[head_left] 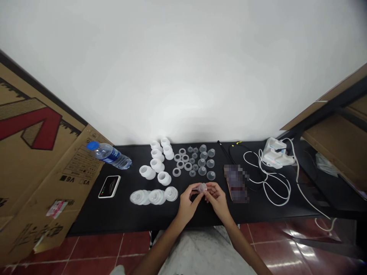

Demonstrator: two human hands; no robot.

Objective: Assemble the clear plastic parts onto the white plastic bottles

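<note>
My left hand (187,202) and my right hand (217,196) meet over the front middle of the black table (126,214). Both pinch a small clear plastic cap (202,187) between their fingertips. Just behind the hands lie several clear caps (207,163) and grey rubber rings (182,163) in rows. To the left stand several white plastic cups (157,165), and a row of clear lids (155,196) lies on its side near my left hand.
A water bottle (110,155) lies at the table's back left, with a white device (109,186) in front of it. A phone (236,182) lies right of my hands, then coiled white cables (268,179) and a charger (275,154). Cardboard boxes (34,160) flank the left.
</note>
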